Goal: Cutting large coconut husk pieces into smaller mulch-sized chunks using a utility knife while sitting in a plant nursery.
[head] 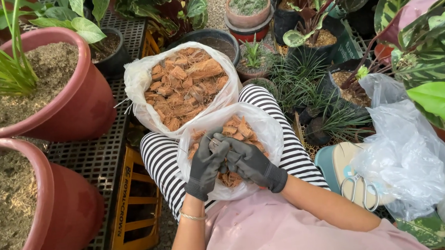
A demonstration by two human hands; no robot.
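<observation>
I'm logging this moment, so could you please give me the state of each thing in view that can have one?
Small bag of coconut husk chips: open, on the lap, both hands in it.
Large bag of husk chips: open, full.
Left hand: gloved, grip closed on husk chips.
Right hand: gloved, grip closed on husk chips.
Scissors: closed, lying flat.
Clear plastic bag: crumpled; contents not visible.
Big red pots: filled with soil.

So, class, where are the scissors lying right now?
In the head view, the scissors lie at lower right on a pale tray, beside the crumpled clear plastic bag, right of the person's striped legs.
</observation>
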